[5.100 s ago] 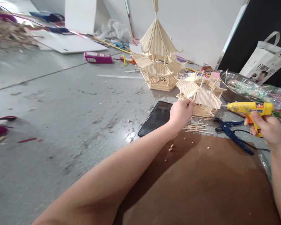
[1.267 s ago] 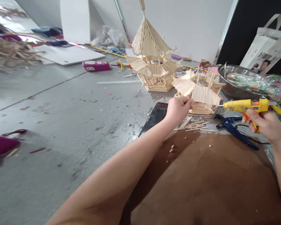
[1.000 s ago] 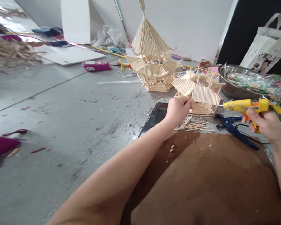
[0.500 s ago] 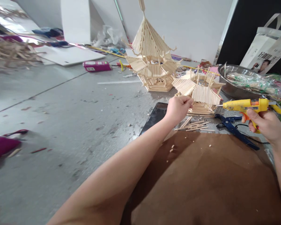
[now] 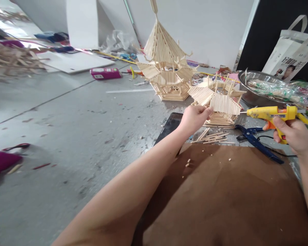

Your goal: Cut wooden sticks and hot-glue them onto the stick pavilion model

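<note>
"One yellow plastic glue gun shows at the right; what has hold of it?"

"The right hand, its fingers wrapped round the grip and a fingertip at the orange trigger. How far that is pressed, I cannot tell."

"And the nozzle?"

"Just beside the right edge of the front roof panel on a small, open-topped pavilion of pale wooden sticks. Whether they touch is too fine to make out."

"Where does that pavilion stand?"

"On the stained grey floor, between the two hands, nearer and further right than a tall, pointed-roofed pagoda of similar pale sticks."

"What about the left hand?"

"Thumb and forefinger are pinched together on the panel's lower left corner; the other fingers are curled in, their tips hidden."

"Anything lying close by?"

"Loose short pale sticks in front of the pavilion, then dark-blue pliers with one handle over a flat brown sheet. A glossy black phone is partly covered by the left forearm, and a round steel bowl behind the glue gun holds plastic-wrapped bundles"
</note>
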`<state>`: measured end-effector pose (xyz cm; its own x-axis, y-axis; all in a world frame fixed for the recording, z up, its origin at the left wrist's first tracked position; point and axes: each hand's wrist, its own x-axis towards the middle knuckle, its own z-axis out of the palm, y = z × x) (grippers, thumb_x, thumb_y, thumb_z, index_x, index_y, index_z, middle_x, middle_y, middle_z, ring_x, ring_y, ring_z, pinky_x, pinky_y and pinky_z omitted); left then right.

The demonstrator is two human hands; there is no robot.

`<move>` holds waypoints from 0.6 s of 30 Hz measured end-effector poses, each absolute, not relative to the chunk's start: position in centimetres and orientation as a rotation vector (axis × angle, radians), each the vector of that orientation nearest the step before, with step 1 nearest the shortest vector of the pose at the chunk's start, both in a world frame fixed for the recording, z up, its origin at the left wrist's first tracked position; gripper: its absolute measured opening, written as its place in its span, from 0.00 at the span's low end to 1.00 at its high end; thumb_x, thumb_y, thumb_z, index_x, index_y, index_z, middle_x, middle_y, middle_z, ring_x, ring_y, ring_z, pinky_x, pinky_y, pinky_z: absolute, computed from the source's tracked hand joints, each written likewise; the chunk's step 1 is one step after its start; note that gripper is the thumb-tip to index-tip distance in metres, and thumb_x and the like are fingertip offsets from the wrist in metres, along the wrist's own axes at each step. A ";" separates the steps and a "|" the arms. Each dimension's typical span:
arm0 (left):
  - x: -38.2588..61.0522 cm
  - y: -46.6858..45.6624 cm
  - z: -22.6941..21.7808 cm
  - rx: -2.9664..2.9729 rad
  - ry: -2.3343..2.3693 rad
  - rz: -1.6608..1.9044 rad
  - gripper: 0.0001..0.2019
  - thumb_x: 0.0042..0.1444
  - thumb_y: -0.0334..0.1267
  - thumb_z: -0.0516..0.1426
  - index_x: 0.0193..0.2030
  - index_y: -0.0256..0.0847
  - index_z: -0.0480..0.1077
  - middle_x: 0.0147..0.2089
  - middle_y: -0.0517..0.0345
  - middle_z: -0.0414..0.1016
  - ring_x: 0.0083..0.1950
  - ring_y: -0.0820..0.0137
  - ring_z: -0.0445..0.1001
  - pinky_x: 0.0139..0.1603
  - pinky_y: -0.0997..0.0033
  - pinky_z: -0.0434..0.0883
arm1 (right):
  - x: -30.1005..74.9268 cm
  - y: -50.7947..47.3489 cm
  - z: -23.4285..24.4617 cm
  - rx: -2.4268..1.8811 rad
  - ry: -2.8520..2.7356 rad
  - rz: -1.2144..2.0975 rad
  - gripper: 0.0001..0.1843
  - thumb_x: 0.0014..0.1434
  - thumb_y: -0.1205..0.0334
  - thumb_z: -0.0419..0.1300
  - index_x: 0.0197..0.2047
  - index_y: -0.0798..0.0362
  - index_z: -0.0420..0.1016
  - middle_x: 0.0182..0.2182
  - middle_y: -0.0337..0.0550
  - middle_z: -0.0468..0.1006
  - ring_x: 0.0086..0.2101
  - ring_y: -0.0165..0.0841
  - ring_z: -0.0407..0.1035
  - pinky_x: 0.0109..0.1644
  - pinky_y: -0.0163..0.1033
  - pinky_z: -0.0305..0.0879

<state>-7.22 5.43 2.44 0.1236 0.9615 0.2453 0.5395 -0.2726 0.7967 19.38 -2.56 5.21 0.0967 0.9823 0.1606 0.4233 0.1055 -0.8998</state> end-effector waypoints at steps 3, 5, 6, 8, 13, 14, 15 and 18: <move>-7.5 5.4 2.8 1.830 1.425 1.036 0.21 0.52 0.48 0.47 0.21 0.35 0.71 0.14 0.60 0.64 0.17 0.78 0.57 0.20 0.76 0.56 | 19.7 -2.4 5.7 -1.436 -1.293 0.822 0.17 0.48 0.49 0.59 0.37 0.52 0.67 0.26 0.39 0.74 0.12 0.23 0.57 0.13 0.33 0.55; -7.8 5.3 3.2 1.824 1.451 1.037 0.19 0.52 0.44 0.47 0.19 0.35 0.70 0.15 0.59 0.65 0.18 0.77 0.59 0.21 0.76 0.57 | 20.2 -2.3 5.9 -1.401 -1.223 0.831 0.17 0.47 0.50 0.60 0.36 0.53 0.68 0.25 0.39 0.74 0.12 0.23 0.58 0.13 0.33 0.57; -7.9 5.2 3.6 1.842 1.480 1.030 0.18 0.51 0.42 0.47 0.18 0.35 0.69 0.13 0.59 0.63 0.18 0.77 0.59 0.21 0.75 0.57 | 20.5 -2.2 5.9 -1.388 -1.193 0.827 0.17 0.47 0.50 0.60 0.35 0.53 0.68 0.24 0.39 0.74 0.12 0.24 0.58 0.14 0.33 0.58; -8.0 4.8 4.3 1.940 1.535 0.972 0.16 0.49 0.39 0.48 0.14 0.36 0.66 0.11 0.60 0.58 0.18 0.75 0.59 0.22 0.75 0.57 | 21.1 -2.1 6.0 -1.365 -1.162 0.828 0.16 0.48 0.50 0.60 0.34 0.54 0.68 0.23 0.39 0.74 0.12 0.24 0.59 0.14 0.34 0.58; -7.2 3.3 5.0 2.474 1.353 0.370 0.15 0.48 0.38 0.48 0.16 0.37 0.67 0.15 0.57 0.63 0.21 0.73 0.63 0.25 0.72 0.58 | 21.4 -2.1 6.4 -1.303 -1.177 0.877 0.16 0.49 0.50 0.59 0.36 0.54 0.68 0.23 0.41 0.75 0.11 0.25 0.59 0.16 0.35 0.61; -6.9 3.0 4.8 2.547 1.320 0.236 0.13 0.48 0.38 0.49 0.18 0.37 0.68 0.18 0.56 0.66 0.23 0.71 0.65 0.25 0.72 0.59 | 21.4 -2.1 6.4 -1.295 -1.191 0.890 0.17 0.49 0.50 0.58 0.36 0.54 0.68 0.24 0.41 0.75 0.11 0.25 0.59 0.16 0.36 0.61; -6.6 2.8 4.6 2.597 1.300 0.123 0.12 0.48 0.38 0.49 0.21 0.37 0.69 0.21 0.54 0.69 0.25 0.70 0.67 0.26 0.71 0.60 | 21.3 -2.2 6.5 -1.288 -1.208 0.903 0.18 0.49 0.49 0.58 0.37 0.55 0.69 0.24 0.42 0.75 0.11 0.25 0.59 0.16 0.36 0.61; -5.9 2.2 3.7 2.653 1.300 -0.058 0.12 0.48 0.35 0.47 0.29 0.39 0.71 0.30 0.50 0.73 0.31 0.64 0.71 0.30 0.68 0.63 | 21.1 -2.4 6.7 -1.272 -1.266 0.940 0.20 0.49 0.48 0.57 0.37 0.56 0.70 0.26 0.44 0.76 0.12 0.25 0.60 0.16 0.35 0.61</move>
<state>-5.90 2.24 3.68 0.6155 0.7795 -0.1162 0.7868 -0.5989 0.1493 21.11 -2.43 6.75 0.1276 0.9816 0.1417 0.1483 0.1224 -0.9813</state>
